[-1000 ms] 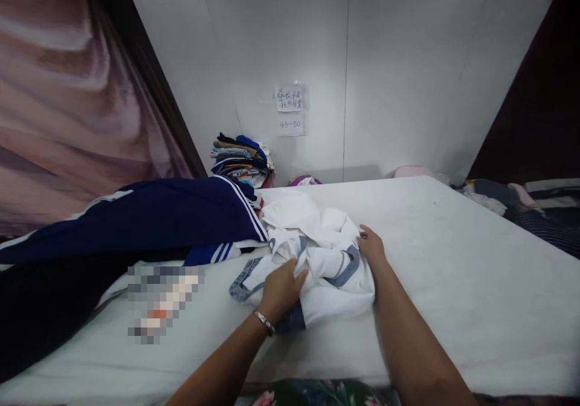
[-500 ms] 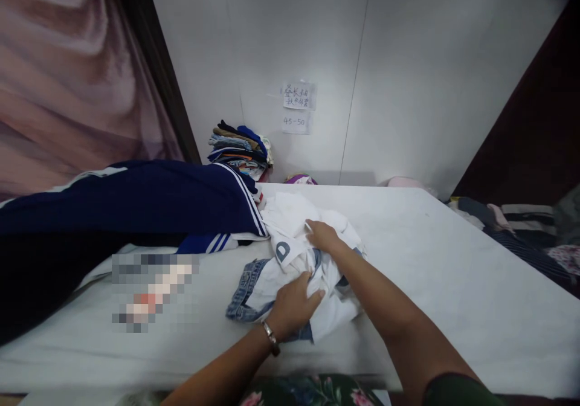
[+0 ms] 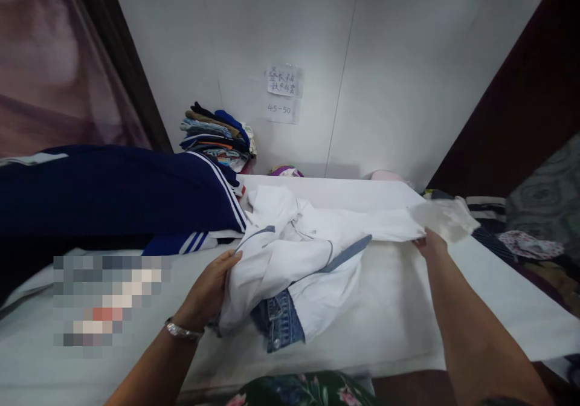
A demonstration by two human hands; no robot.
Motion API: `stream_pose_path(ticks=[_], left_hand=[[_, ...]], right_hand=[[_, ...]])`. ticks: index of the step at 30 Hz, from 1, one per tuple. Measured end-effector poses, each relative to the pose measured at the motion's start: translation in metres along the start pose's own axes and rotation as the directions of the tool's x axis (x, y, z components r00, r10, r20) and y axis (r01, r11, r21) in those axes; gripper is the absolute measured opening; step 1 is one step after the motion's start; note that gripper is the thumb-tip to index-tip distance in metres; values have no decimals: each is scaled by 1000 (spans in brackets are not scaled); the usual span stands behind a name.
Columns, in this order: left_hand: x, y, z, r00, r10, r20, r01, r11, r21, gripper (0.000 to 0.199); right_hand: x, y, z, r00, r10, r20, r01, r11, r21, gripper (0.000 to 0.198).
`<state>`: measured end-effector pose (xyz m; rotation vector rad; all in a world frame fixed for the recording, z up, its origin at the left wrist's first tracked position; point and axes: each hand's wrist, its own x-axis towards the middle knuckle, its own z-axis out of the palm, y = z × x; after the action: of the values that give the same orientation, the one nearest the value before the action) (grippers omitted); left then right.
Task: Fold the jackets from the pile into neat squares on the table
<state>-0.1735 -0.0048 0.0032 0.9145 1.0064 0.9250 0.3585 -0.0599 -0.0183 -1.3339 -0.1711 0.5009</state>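
Observation:
A white jacket with blue denim trim lies bunched on the white table. Its denim band, with a metal button, faces the table's front edge. My left hand is closed on the jacket's left side, thumb on top of the cloth; the other fingers are partly hidden. On the right, my right hand grips one sleeve, which stretches out flat from the body of the jacket. That sleeve's end, blurred, hangs past my right hand towards the table's right edge.
Navy garments with white stripes are heaped on the left. A stack of folded clothes stands at the back by the wall. Paper notes are stuck to the wall. More clothes lie beyond the right edge. A patch at left is pixelated.
My hands have moved apart, the right one far to the right with a sleeve, the left one leftwards. The jacket has gone from a crumpled heap to partly spread. The view has shifted slightly.

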Motion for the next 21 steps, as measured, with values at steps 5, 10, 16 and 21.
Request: stream_pose_path(ticks=[5,10,16,21], left_hand=[[1,3,34,999,21,43,-22,1000,18,36],[-7,14,74,993,81,86,-91,989,118,42],[-6,27,54,976,147,161,-219,639,738,41],[34,56,60,893,443,75,-105,44,994,47]], right_hand=[[-40,50,-57,984,179,21,-178,982,-61,16],[-116,76,-27,769,448,456,-420,892,-168,29],[-159,96,29,686,424,592,-261,902,-344,37],[-150,102,47,693,395,603,-291,918,-268,28]])
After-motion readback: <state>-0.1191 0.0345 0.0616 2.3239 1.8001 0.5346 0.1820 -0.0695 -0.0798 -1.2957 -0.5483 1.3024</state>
